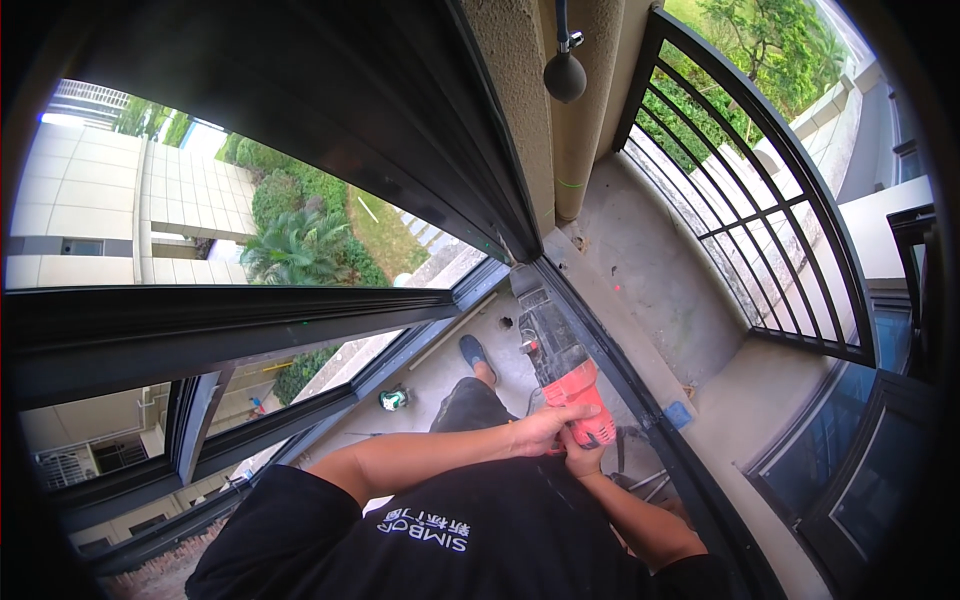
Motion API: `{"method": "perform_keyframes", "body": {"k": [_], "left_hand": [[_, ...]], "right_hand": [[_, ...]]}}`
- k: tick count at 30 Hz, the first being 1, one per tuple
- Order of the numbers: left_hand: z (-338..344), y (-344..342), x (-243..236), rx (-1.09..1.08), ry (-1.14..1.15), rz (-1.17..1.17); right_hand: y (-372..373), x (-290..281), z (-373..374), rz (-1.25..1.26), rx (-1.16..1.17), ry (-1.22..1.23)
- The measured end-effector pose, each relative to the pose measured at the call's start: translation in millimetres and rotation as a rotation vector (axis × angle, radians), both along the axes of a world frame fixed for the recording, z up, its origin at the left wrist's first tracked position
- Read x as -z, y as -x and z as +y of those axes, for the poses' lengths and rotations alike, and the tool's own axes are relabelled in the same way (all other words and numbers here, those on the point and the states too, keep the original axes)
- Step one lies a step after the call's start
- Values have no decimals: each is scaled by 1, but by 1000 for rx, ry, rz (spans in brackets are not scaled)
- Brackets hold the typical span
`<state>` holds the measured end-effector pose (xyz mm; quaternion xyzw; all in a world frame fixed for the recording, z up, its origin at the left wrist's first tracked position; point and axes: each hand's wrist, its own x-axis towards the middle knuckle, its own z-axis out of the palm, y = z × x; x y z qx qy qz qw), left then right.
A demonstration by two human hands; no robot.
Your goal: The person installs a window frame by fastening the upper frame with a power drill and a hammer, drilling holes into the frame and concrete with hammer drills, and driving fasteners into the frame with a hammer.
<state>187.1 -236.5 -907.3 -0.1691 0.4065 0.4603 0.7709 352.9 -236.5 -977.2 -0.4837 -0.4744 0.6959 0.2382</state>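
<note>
Bearing white lettering, upside down in this view, the shirt (400, 545) fills the lower edge. Ahead of it is the red-and-black drill (568, 378), just left of the dark rail (600, 343), its nose near the foot of the window frame (500, 150); whether its tip touches cannot be told. Floor (430, 370) opens leftward, under a shoe (473, 350); the railing (755, 217) stands well apart at right. The left grip (543, 430) clasps the drill's red rear, thumb over the top, forearm crossing from the left. The right grip (583, 457) closes around its back end, elbow bent outward.
</note>
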Motion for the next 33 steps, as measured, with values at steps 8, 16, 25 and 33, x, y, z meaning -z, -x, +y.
{"method": "perform_keyframes", "body": {"k": [8,16,25,33], "left_hand": [[5,3,-12,-13,14,-33],[3,0,-5,-36,-8,-3],[2,-2,-5,-47,-20,-6],[0,-16,-15,-4,118,11]], "right_hand": [[8,-8,4,30,37,-127],[6,-3,2,14,31,-91],[2,-1,3,12,-3,-116],[6,-26,0,61,114,-113]]}}
